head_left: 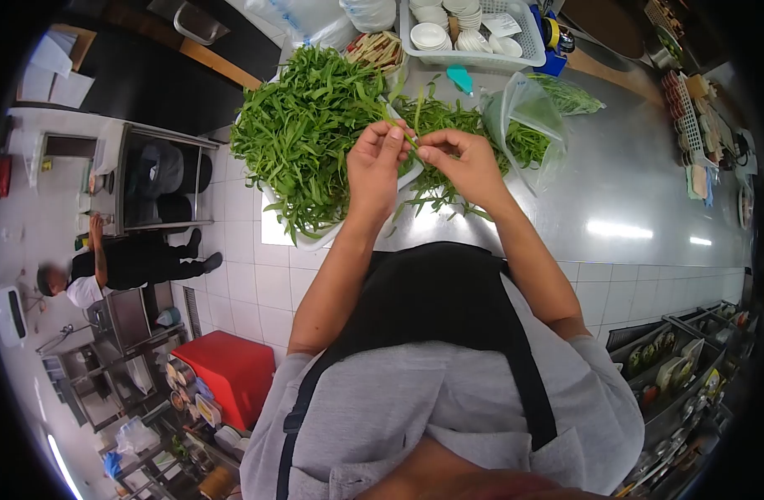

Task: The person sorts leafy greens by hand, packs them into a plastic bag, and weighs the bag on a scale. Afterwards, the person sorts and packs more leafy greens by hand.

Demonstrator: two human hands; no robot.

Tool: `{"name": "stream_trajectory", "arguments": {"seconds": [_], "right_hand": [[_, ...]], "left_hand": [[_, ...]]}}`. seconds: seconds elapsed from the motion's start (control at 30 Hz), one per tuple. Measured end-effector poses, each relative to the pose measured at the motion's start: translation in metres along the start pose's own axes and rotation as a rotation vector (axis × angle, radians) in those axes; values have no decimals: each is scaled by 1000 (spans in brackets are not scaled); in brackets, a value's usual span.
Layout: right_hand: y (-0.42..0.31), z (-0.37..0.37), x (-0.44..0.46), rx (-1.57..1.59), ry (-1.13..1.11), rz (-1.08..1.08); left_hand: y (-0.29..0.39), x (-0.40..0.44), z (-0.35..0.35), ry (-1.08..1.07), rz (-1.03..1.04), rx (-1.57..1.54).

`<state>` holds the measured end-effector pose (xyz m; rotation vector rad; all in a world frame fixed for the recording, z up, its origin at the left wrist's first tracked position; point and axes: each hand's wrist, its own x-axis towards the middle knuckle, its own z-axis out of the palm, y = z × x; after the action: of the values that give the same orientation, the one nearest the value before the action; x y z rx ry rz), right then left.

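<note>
Both hands meet above the steel counter, pinching one green stem of leafy vegetable (411,140). My left hand (375,167) is closed, thumb against fingers on the stem. Just to its right, my right hand (464,162) grips the same stem between thumb and forefinger. A big heap of leafy greens (303,133) fills a white basket (319,242) left of my hands. More loose greens (436,112) lie on the counter behind and beneath my hands. To the right, a clear plastic bag (528,121) stands partly over some greens.
A white plastic basket (532,54) of small bowls stands at the back, near a turquoise object (459,79). Bagged greens (569,94) lie on the steel counter (624,183). A red box (224,375) is at lower left. Another person (124,262) stands far left.
</note>
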<state>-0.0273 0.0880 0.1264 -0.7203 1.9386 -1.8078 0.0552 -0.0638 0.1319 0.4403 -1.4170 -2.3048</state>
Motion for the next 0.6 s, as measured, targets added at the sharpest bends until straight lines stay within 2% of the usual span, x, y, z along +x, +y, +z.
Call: {"name": "stream_trajectory", "arguments": {"seconds": [0.07, 0.17, 0.2, 0.3, 0.33, 0.43, 0.53, 0.6], "right_hand": [[0, 6, 2, -22, 39, 40], [20, 7, 6, 142, 144, 62], [21, 2, 4, 87, 136, 70], [25, -19, -4, -407, 72, 130], [36, -23, -11, -700, 97, 16], [23, -22, -17, -611, 146, -140], [-10, -11, -15, -130, 19, -68], [-12, -4, -13, -73, 25, -23]], "left_hand": [[-2, -2, 1, 10, 14, 41], [-5, 0, -3, 105, 74, -88], [-4, 1, -5, 115, 79, -96], [3, 4, -10, 125, 78, -85], [5, 3, -11, 119, 68, -60], [4, 1, -7, 70, 74, 29], [-3, -6, 0, 29, 62, 74], [-4, -5, 5, 6, 65, 75]]}}
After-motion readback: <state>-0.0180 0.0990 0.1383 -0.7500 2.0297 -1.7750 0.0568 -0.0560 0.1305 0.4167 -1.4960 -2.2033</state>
